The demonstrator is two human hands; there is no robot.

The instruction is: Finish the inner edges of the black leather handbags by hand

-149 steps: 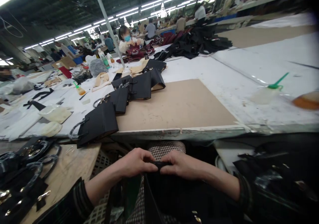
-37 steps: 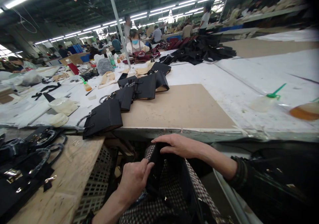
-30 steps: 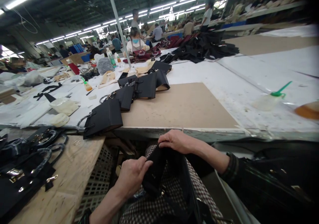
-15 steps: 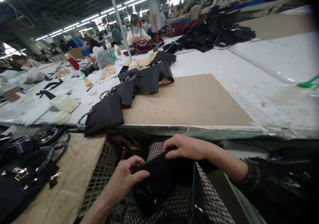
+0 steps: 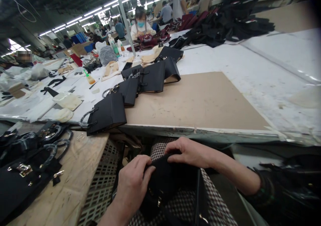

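A black handbag with small gold-coloured fittings lies across my lap, over checked cloth. My left hand is closed on the bag's upper edge at its left end, thumb on the near side. Farther along that same edge, my right hand pinches it between thumb and fingers. The dark inside of the bag is hard to make out. Beyond my hands, several black handbags rest in an overlapping row on the worktable.
A brown board covers part of the white table. At left, black bags with wrapped handles lie on a wooden surface above a plastic crate. A glue bottle and a masked co-worker are farther back.
My left hand has moved right and turned, its thumb and fingers now closed together on the bag's edge. My right hand keeps its pinch. The whole view has shifted slightly.
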